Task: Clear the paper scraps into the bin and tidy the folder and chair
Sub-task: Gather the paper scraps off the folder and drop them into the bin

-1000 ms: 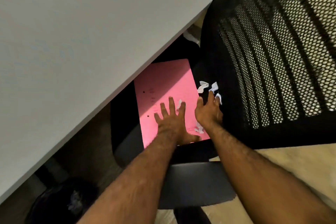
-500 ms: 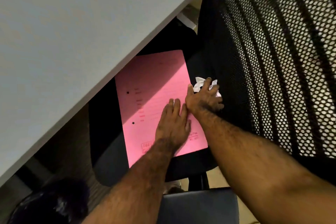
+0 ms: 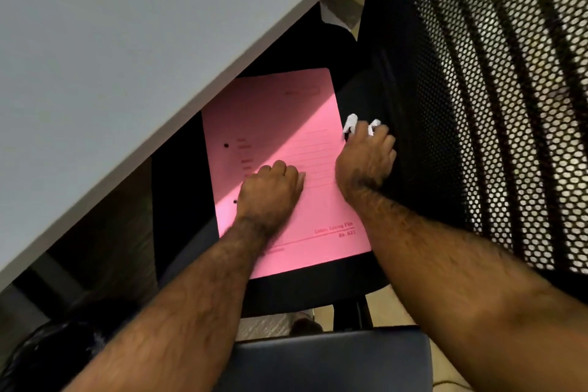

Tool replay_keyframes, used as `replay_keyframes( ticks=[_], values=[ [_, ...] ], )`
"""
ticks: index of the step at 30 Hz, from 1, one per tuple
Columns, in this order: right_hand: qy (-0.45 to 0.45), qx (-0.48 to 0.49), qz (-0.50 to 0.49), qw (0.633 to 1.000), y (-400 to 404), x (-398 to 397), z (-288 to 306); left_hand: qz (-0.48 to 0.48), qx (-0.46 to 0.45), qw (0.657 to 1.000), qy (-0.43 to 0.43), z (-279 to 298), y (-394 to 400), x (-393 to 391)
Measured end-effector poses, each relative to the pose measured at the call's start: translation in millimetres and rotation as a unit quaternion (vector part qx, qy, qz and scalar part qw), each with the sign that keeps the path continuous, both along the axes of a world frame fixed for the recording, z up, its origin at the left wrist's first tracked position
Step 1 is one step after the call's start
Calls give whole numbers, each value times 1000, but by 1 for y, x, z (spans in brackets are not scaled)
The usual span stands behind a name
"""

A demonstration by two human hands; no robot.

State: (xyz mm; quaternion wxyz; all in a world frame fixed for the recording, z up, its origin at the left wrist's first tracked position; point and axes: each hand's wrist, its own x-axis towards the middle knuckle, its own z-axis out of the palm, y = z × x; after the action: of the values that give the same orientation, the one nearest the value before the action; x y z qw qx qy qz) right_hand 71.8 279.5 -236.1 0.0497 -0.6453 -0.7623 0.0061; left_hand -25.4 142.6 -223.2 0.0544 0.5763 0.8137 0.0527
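**Pink on black, under a pale grey top**

The folder (image 3: 280,124) is bright pink with darker red ruled lines and print. The paper scraps (image 3: 351,122) are white. The chair (image 3: 477,105) is black, its mesh back a honeycomb of small holes. The desk (image 3: 127,41) is plain light grey

Dim, desk-shadowed, slightly blurred, wide-angle

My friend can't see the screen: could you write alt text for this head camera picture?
Seen from above, the right hand closes on white paper scraps beside a pink folder lying on a black chair seat. The left hand rests fisted on the folder, under a grey desk edge.
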Motion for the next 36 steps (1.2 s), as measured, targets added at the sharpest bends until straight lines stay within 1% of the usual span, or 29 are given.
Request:
replay_keyframes(
  ticks=[3,5,8,10,12,14,16,18,20,22,24,26,27,28,29,30,32,34,36],
  values=[
    [35,-6,55,998,6,-4,0,14,3,1000,-16,3,-7,-13],
    [69,-18,81,994,8,-5,0,39,18,998,-47,6,-12,-22],
    [131,-9,102,986,4,-11,4,90,60,990,-89,10,-24,-34],
    [173,8,106,979,-3,-19,11,137,99,978,-121,15,-36,-39],
    [198,27,123,972,-14,-29,19,198,142,959,-143,20,-48,-41],
    [208,39,167,963,-31,-43,30,277,165,931,-169,30,-59,-42],
    [223,26,238,945,-55,-56,41,351,158,898,-214,39,-72,-45],
    [228,-8,317,921,-83,-69,51,413,156,862,-249,44,-94,-50],
    [209,-58,402,889,-113,-81,60,462,156,831,-269,46,-126,-52],
    [177,-109,488,848,-147,-96,73,512,147,803,-268,45,-165,-55],
    [152,-148,566,796,-184,-111,84,548,131,784,-261,41,-206,-57],
    [108,-178,615,760,-223,-127,88,578,126,770,-239,37,-249,-60],
    [59,-207,624,751,-243,-136,88,597,127,759,-226,34,-270,-61],
    [-12,-242,618,748,-263,-145,87,617,124,748,-212,31,-292,-62],
    [-85,-275,610,739,-282,-153,84,635,117,739,-192,28,-314,-63],
    [-134,-302,605,724,-302,-161,81,650,110,732,-173,24,-336,-63],
    [-169,-326,627,687,-344,-171,79,685,114,704,-151,16,-380,-63],
    [-172,-325,672,643,-383,-178,71,729,130,657,-141,4,-421,-62],
    [-173,-336,693,614,-417,-185,57,770,120,616,-116,-10,-456,-61]
  ],
)
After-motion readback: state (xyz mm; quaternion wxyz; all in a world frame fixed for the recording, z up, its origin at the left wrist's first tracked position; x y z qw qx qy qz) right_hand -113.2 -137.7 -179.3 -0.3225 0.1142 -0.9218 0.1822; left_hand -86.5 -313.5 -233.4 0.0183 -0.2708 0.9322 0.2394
